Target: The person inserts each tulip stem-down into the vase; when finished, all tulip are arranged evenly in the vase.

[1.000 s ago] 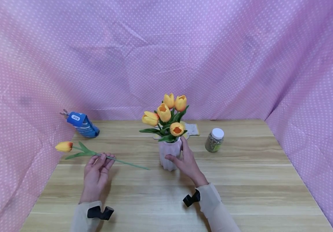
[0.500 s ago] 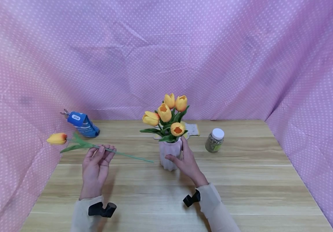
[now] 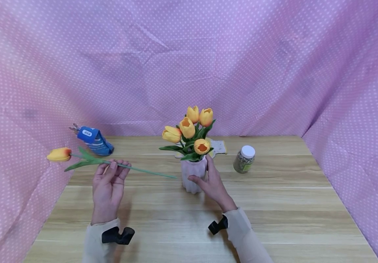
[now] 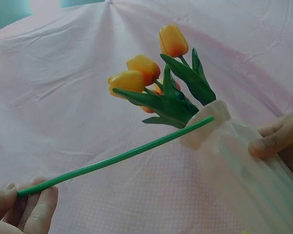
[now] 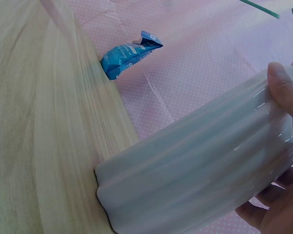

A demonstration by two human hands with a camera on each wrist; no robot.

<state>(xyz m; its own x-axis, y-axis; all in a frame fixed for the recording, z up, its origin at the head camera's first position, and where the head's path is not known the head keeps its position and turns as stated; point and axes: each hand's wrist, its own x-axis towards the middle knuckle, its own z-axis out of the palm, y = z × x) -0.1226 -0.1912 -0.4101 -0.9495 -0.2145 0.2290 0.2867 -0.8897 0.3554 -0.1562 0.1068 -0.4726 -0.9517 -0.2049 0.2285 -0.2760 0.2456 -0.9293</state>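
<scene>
My left hand (image 3: pixel 109 190) pinches the green stem of a single yellow-orange tulip (image 3: pixel 59 154), its bloom to the left and the bare stem end pointing right. In the head view that stem end lies just left of a ribbed white vase (image 3: pixel 191 177); in the left wrist view the stem (image 4: pixel 122 157) overlaps the vase's neck. Several yellow tulips (image 3: pixel 187 128) with dark green leaves stand in the vase. My right hand (image 3: pixel 213 184) grips the vase's right side, thumb in front, and the vase's base (image 5: pixel 107 195) rests upright on the table.
At the back left of the wooden table (image 3: pixel 291 219) stands a blue packet (image 3: pixel 95 140) with brownish pieces sticking out of its top. A white-lidded jar (image 3: pixel 244 160) is right of the vase. Behind the vase lies a flat pale item with yellow edging (image 3: pixel 219 147). Pink dotted cloth (image 3: pixel 189 65) surrounds the table.
My left hand has risen and moved slightly away from me with the tulip; the bloom shifted left and up, and the stem end moved right towards the vase. The right hand stays on the vase.
</scene>
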